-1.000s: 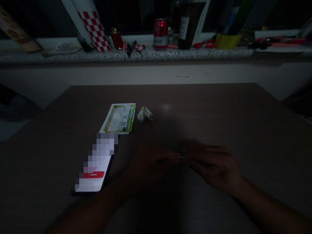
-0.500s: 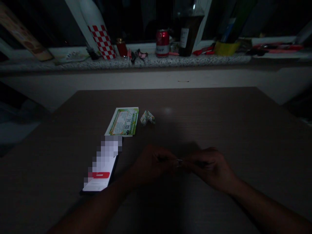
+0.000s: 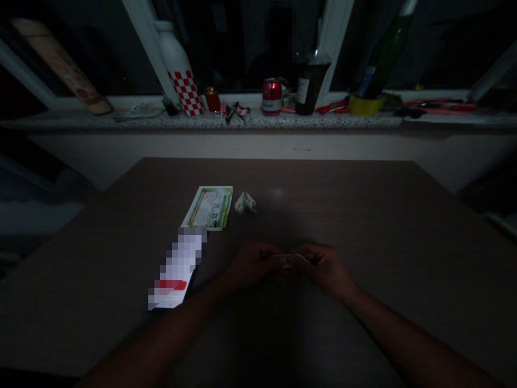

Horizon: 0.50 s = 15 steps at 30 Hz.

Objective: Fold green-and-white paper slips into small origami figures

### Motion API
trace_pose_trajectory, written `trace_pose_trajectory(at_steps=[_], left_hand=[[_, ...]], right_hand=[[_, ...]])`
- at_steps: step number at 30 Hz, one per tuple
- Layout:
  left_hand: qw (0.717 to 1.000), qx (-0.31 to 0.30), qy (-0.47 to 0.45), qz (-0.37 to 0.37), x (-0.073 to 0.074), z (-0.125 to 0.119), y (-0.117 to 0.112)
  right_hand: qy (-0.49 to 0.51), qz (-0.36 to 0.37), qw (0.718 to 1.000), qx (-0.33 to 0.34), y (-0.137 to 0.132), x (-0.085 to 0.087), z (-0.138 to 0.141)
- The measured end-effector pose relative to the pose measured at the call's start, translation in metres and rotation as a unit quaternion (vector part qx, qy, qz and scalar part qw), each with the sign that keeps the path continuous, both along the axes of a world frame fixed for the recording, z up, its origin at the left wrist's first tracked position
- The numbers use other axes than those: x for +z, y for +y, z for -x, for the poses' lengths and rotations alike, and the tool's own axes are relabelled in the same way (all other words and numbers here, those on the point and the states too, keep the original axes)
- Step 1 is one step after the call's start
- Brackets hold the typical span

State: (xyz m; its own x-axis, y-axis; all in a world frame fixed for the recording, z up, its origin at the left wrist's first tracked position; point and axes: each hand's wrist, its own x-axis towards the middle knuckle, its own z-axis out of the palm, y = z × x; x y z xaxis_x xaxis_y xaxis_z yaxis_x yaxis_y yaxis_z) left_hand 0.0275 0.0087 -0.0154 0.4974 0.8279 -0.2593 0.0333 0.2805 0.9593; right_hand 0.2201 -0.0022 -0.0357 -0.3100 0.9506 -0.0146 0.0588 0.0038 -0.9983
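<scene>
Between my two hands, low over the table [image 3: 363, 215], is a small pale piece of what looks like paper [image 3: 287, 261]. My left hand [image 3: 252, 265] pinches its left side, and my right hand [image 3: 325, 265] pinches its right side. Most of the piece is hidden by the fingers, and the light is dim. Beyond my left hand sits a small folded paper piece [image 3: 246, 203] with a printed pattern. Left of that lies a stack of green and white printed sheets [image 3: 210, 208]. A phone [image 3: 177, 269] with a lit screen rests nearer my left forearm.
Along the granite windowsill [image 3: 258, 123] stand a white bottle with red checks [image 3: 186, 89], a red can [image 3: 272, 97], a dark cup [image 3: 310, 89] and a green bottle in a yellow holder [image 3: 365, 105]. A tall tube [image 3: 64, 67] leans at the left.
My right hand has turned and come in closer to the left. More of the pale piece's upper edge shows. The view has tilted up a little.
</scene>
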Motion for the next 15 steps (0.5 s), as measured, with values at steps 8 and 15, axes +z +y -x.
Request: trace_pose_trajectory(at_steps=[8,15], left_hand=[[0.999,0.035,0.003,-0.018,-0.0051,-0.0004,-0.0058],[0.999,0.050,-0.001,-0.004,-0.0013,0.0026,-0.0049]], right_hand=[[0.030,-0.009,0.999,0.011,-0.0013,0.0052,0.0055],[0.045,-0.006,0.999,-0.010,0.0022,0.0002,0.0075]])
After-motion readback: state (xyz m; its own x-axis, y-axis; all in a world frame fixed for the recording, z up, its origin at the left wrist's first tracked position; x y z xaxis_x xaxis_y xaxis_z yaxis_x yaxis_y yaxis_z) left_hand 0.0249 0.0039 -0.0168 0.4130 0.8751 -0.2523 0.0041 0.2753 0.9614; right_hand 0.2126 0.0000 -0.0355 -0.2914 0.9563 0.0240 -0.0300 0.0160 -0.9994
